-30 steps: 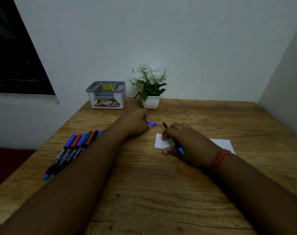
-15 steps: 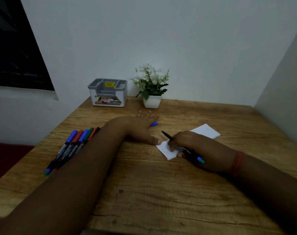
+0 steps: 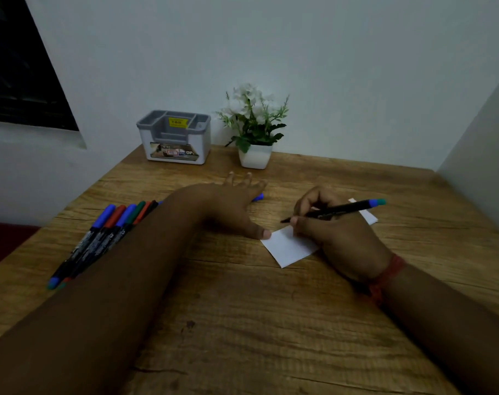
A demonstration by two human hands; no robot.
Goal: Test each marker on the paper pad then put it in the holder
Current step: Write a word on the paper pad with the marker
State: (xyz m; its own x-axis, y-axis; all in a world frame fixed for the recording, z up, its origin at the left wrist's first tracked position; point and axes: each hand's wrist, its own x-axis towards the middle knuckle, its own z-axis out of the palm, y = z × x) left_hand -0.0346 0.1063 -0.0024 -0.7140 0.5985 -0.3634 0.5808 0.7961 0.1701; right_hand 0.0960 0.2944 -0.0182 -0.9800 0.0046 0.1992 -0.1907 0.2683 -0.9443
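Observation:
My right hand (image 3: 336, 232) grips an uncapped black marker (image 3: 345, 208) with a blue-green end, its tip pointing left just above the white paper pad (image 3: 288, 248). My left hand (image 3: 231, 203) lies flat on the wooden table (image 3: 242, 309), fingers spread, thumb tip touching the pad's left corner. A blue cap (image 3: 258, 197) peeks out from under that hand's fingers. Several capped markers (image 3: 100, 238) lie in a row at the left, partly hidden by my left forearm. The grey holder (image 3: 175, 138) stands at the back by the wall.
A small white pot with a flowering plant (image 3: 255, 129) stands right of the holder. Walls close the table at the back and right. The table's left edge drops off beside the row of markers.
My right hand has swung the marker round so its coloured end points right and its tip sits over the pad. My left hand has flattened beside the pad, the blue cap under its fingers.

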